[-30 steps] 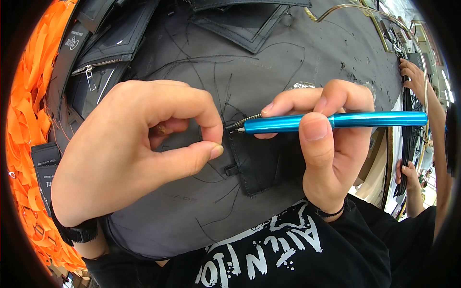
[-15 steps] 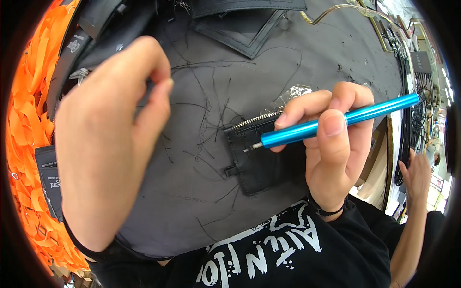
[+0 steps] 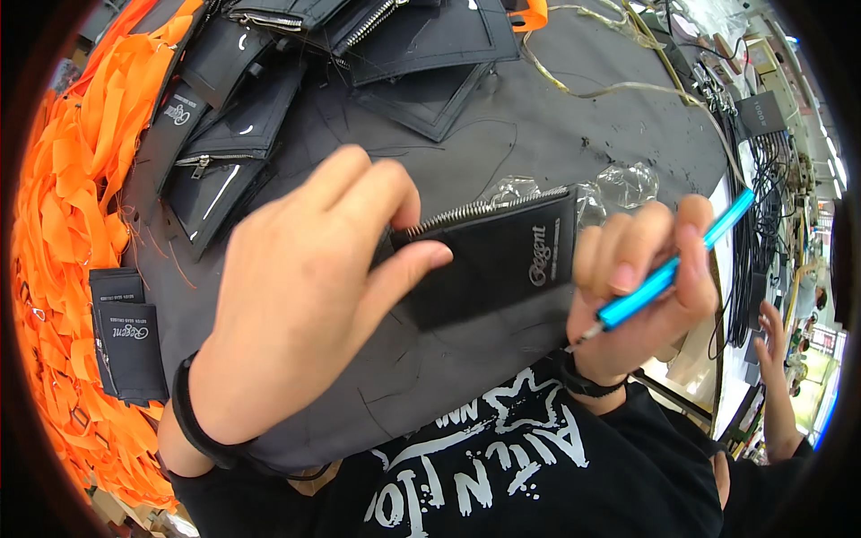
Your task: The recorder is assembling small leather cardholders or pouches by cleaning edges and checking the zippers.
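Note:
A small black zip pouch [image 3: 489,260] with a silver zipper along its upper edge is held up between my hands, its printed face showing. My left hand [image 3: 309,287] grips the pouch's left end, with thumb and fingers closed at the zipper corner. My right hand [image 3: 646,287] has a blue metallic pen-shaped tool [image 3: 646,291] with a thin metal tip across its fingers. The tip points down and left, away from the pouch. Fingers of this hand also reach the pouch's right edge; their grip there is partly hidden.
Black zip pouches [image 3: 242,143] lie piled at the far left, beside a heap of orange ribbon [image 3: 81,206]. More pouches [image 3: 130,345] rest near the table's left edge. Crumpled clear plastic [image 3: 623,188] and a cord [image 3: 619,88] are on the grey table [image 3: 556,134]. Another person's hand [image 3: 771,345] is at right.
The pouch has come up off the table and now shows its printed face. My left hand has moved right and taken its end. The tool's tip has swung down, away from the pouch.

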Tool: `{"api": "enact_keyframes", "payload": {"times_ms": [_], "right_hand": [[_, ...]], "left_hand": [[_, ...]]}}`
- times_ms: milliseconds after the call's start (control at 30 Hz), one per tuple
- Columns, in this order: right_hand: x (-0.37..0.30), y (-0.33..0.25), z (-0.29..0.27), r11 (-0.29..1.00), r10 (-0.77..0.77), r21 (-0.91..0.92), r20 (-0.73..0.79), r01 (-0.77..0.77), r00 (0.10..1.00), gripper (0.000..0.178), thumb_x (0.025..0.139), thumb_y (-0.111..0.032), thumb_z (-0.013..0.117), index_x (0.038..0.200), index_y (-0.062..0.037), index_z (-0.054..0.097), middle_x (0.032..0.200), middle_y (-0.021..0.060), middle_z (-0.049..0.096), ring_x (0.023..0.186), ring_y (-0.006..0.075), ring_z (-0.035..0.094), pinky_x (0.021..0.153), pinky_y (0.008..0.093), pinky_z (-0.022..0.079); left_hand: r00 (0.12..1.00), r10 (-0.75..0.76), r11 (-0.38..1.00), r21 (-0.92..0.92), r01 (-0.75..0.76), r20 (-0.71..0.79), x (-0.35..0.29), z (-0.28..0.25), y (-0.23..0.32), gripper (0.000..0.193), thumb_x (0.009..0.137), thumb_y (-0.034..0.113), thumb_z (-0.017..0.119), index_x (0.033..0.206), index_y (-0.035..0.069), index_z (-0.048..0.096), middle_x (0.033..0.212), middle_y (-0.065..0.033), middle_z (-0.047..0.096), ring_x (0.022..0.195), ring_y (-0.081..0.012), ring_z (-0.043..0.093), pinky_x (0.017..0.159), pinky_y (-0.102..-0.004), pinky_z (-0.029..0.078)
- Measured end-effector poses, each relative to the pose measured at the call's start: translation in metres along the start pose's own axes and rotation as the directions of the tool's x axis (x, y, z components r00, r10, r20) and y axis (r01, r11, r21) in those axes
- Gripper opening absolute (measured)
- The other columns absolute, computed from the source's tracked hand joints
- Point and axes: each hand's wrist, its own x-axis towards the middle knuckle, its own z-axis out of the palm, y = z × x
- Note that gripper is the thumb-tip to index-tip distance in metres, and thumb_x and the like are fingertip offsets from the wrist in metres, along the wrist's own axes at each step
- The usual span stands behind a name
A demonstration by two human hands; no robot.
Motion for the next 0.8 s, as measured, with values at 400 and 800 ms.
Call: {"api": "enact_keyframes", "payload": {"times_ms": [400,800], "right_hand": [[-0.017,-0.039,0.01,0.995,-0.005,0.097,0.104,-0.005,0.995,0.016,0.095,-0.024,0.036,0.101,-0.0091,0.033,0.067,0.0161,0.054,0.042,0.0194,0.044,0.042,0.0295,0.036],[-0.022,-0.005,0.016,0.91,0.228,-0.35,-0.029,-0.224,0.973,0.015,0.096,-0.024,0.037,0.096,-0.0095,0.034,0.063,0.0142,0.052,0.041,0.0146,0.04,0.038,0.0258,0.034]], "left_hand": [[0.808,0.578,0.813,-0.008,-0.582,-0.11,-0.008,-0.01,-0.004,0.025,0.055,0.009,0.079,0.072,0.01,0.061,0.069,0.0005,0.049,0.055,-0.0118,0.047,0.048,-0.0247,0.034],[0.972,0.223,0.969,0.096,-0.229,0.068,-0.013,-0.018,-0.01,0.018,0.066,0.004,0.071,0.074,0.003,0.055,0.074,-0.0064,0.049,0.061,-0.0206,0.051,0.054,-0.0299,0.04]]}}
